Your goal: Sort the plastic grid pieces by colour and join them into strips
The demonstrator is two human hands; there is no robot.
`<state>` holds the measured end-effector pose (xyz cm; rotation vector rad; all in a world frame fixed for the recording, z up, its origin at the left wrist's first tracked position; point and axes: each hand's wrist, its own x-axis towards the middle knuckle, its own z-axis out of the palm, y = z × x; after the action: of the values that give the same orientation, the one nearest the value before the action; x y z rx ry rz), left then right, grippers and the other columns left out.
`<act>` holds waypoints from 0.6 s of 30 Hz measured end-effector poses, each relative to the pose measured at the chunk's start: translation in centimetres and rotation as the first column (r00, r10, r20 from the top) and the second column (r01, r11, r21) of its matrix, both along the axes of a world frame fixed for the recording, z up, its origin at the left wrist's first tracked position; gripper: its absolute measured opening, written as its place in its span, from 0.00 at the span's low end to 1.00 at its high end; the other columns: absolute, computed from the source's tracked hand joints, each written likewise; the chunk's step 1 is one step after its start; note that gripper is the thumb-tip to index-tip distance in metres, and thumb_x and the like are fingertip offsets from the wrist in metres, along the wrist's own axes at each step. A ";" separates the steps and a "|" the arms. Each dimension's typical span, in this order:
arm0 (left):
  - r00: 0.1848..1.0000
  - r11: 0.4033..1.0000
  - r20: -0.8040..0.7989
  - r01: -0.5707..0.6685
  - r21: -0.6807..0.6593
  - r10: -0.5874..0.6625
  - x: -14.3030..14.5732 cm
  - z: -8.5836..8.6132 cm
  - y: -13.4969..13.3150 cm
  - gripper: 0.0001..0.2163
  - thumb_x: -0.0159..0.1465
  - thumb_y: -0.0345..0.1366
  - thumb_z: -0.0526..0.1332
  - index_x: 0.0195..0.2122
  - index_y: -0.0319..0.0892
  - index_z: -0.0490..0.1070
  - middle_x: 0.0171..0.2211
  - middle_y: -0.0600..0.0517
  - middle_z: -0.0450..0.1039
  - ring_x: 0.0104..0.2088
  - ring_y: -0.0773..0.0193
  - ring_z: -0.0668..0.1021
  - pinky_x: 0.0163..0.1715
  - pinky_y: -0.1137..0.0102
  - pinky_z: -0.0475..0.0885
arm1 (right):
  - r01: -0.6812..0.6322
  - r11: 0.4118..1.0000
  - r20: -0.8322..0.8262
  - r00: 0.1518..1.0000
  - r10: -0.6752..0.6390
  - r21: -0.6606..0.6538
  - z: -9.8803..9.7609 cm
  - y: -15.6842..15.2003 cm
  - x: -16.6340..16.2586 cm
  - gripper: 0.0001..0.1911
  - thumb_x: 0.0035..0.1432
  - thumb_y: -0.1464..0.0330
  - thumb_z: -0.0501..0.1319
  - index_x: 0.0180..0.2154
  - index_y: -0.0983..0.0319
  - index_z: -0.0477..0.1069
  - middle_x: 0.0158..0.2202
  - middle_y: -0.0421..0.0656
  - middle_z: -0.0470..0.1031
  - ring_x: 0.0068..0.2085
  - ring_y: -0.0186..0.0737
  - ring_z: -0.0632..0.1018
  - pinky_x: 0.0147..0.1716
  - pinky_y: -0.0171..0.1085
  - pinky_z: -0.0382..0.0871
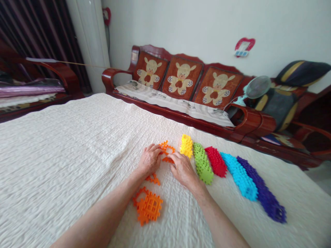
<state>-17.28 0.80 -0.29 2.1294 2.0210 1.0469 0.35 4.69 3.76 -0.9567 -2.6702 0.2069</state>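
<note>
Orange plastic interlocking tiles with notched edges lie on the white quilted cover between my two hands. My left hand has its fingertips on the left side of these tiles. From the right, my right hand pinches at their near edge, with part of the contact hidden by the fingers. Another orange tile lies just below my left hand, partly covered by the wrist. Closer to me, a small overlapping heap of orange tiles rests by my left forearm.
Right of my hands stand rows of tiles grouped by colour: yellow, green, red, light blue and purple. Beyond the white cover is a wooden sofa with a small fan.
</note>
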 end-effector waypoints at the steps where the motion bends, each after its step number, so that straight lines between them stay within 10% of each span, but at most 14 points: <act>1: 1.000 1.000 0.004 0.004 0.011 -0.004 0.0 0.0 0.0 0.13 0.61 0.28 0.53 0.42 0.43 0.74 0.49 0.49 0.72 0.52 0.57 0.70 0.52 0.60 0.64 | -0.011 1.000 0.002 1.000 0.011 -0.012 0.0 0.0 0.0 0.18 0.55 0.77 0.56 0.48 0.61 0.69 0.45 0.46 0.72 0.47 0.41 0.72 0.48 0.39 0.62; 10: 1.000 0.999 0.016 0.018 0.044 -0.019 -0.2 -0.2 0.2 0.13 0.61 0.27 0.54 0.41 0.44 0.75 0.48 0.49 0.73 0.49 0.59 0.72 0.52 0.61 0.65 | -0.027 1.000 -0.101 0.995 0.026 -0.004 0.1 0.1 0.4 0.16 0.55 0.78 0.53 0.44 0.61 0.69 0.42 0.46 0.72 0.45 0.41 0.73 0.47 0.40 0.65; 18: 1.000 0.999 0.010 0.023 0.030 -0.023 -0.1 -0.1 0.2 0.13 0.61 0.27 0.53 0.42 0.44 0.75 0.48 0.50 0.73 0.49 0.60 0.72 0.52 0.62 0.65 | -0.020 0.946 -0.315 0.945 -0.088 -0.323 1.1 1.2 1.8 0.15 0.55 0.74 0.51 0.44 0.62 0.69 0.43 0.45 0.75 0.45 0.38 0.75 0.47 0.39 0.67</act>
<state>-17.42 1.01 -0.40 2.1521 1.9838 1.0897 2.14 5.92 4.82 -0.9613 -2.3513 0.7469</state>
